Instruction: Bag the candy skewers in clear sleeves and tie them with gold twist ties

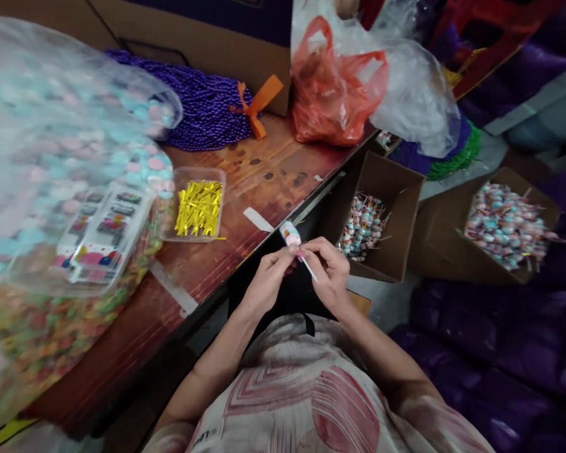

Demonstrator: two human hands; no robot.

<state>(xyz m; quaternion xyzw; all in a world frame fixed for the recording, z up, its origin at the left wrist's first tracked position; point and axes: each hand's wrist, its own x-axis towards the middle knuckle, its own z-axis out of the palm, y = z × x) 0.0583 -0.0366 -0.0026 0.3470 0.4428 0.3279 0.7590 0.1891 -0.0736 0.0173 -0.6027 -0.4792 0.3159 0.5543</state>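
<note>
A wrapped lollipop [290, 234] with a pink and white head and a white stick is held between both my hands just off the wooden table's [245, 207] edge. My left hand [268, 281] pinches it below the head, fingers closed. Gripping the stick from the other side is my right hand [329, 272], fingers also closed. A clear tray of yellow twist ties [198, 207] lies on the table to the left of my hands.
A big clear bag of pastel candies [51, 145] covers the table's left. Purple bead strings [202, 107], an orange plastic bag [334, 88] and a clear bag [415, 94] lie at the back. Two cardboard boxes of wrapped lollipops [365, 226] [504, 226] stand on the right.
</note>
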